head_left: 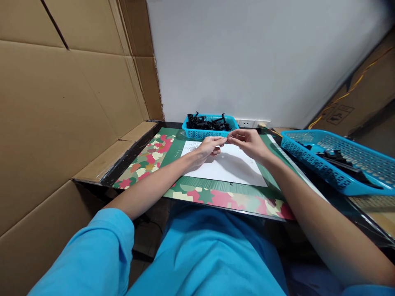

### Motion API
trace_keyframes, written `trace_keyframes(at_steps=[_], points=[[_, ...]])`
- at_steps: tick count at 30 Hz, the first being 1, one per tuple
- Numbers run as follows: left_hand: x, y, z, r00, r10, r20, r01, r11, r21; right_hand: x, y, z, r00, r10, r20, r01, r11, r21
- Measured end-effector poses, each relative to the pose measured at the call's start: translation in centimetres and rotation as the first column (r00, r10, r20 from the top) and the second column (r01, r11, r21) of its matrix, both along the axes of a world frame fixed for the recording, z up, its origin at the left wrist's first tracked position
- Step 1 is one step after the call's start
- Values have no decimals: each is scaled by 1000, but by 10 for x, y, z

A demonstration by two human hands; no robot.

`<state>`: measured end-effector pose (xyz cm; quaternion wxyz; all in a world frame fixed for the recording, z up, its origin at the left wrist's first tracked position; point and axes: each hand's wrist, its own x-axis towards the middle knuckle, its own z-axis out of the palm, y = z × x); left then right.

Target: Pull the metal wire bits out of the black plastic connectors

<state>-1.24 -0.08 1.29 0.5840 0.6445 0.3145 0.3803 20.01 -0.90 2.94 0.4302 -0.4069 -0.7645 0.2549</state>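
Note:
Over the white sheet of paper (234, 170), my left hand (211, 147) and my right hand (247, 142) meet at the fingertips. Both are closed in a pinch, thumb against finger. Whatever lies between the fingertips is too small to make out. A little heap of small dark pieces (193, 146) sits on the paper's far left corner, just beyond my left hand. Right behind the hands stands a blue plastic basket (203, 134) filled with black plastic parts (208, 122).
A green mat with a red and cream pattern (210, 197) covers the table. At the right is a larger blue basket (327, 172) with long black parts (345, 162). Cardboard panels (77, 90) wall the left side; a wall socket (247, 123) sits behind.

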Motion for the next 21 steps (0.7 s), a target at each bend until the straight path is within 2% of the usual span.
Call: trace_keyframes(at_steps=[10, 21], points=[[-1, 5, -1, 1000, 9, 28, -9, 1000, 26, 9, 0, 2, 998, -37, -43, 37, 999, 8], [0, 2, -3, 999, 12, 32, -12, 1000, 5, 3, -7, 4, 999, -39, -20, 38, 997, -67]])
